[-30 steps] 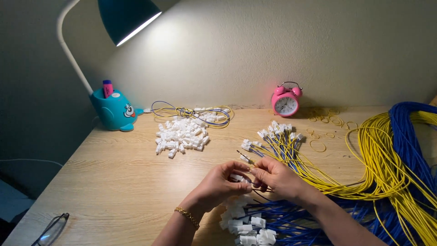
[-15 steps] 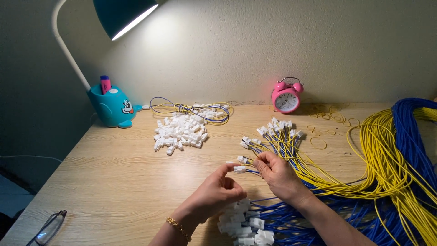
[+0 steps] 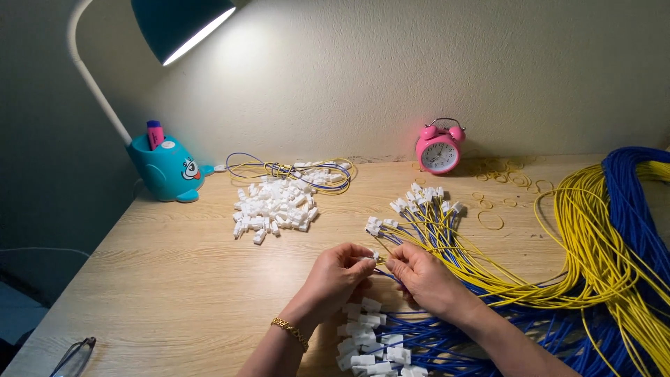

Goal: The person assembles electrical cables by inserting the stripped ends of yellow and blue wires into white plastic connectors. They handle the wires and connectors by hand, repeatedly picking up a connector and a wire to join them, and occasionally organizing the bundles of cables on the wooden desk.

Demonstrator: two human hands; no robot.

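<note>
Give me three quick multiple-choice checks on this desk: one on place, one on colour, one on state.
1. Where is the loose pile of white connectors?
A. Left of the pink alarm clock
B. Right of the clock
C. On the floor

2. What colours are the wires?
A. Red and green
B. Yellow and blue
C. All black

3. What are the left hand and right hand doing?
A. Resting flat
B. Holding the lamp
C. Pinching a small white connector together

Answers: 1 A, the pile lies toward the teal holder; 2 B, both colours show; 3 C, fingertips meet on it.
</note>
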